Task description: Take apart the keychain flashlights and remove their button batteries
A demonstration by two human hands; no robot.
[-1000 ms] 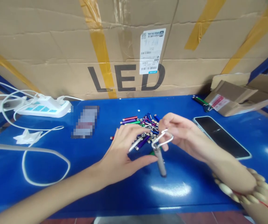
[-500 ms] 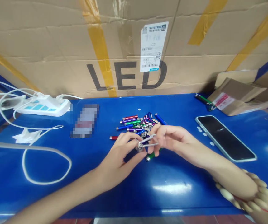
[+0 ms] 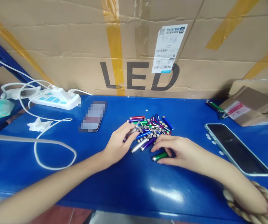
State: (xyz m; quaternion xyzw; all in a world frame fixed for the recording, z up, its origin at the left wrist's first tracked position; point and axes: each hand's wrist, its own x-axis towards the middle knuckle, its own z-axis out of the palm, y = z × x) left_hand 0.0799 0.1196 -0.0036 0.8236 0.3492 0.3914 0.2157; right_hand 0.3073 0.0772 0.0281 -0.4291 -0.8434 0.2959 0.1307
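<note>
My left hand (image 3: 118, 141) pinches a small silver metal tube (image 3: 137, 127) between thumb and fingers, at the left side of a pile of colored metal tubes (image 3: 145, 134). Much of the held piece is hidden by the fingers. To the right, my right hand (image 3: 174, 147) is bent over a green metal tube (image 3: 160, 156) lying on the table. Its thumb is on the near side and its fingers are spread on the far side. Another silver tube (image 3: 139, 145) and a purple tube (image 3: 148, 143) lie between the hands.
Small round discs and clips lie among the pile on the blue table (image 3: 115, 186). A phone (image 3: 238, 149) is at the right, another (image 3: 93, 116) at the left. A white power strip (image 3: 56, 99) with cables stands back left. Cardboard boxes (image 3: 251, 104) are at the back.
My right hand has let go of the silver metal clip and dropped to the green tube. My left hand has moved away from it, keeping the silver piece. The view has shifted left.
</note>
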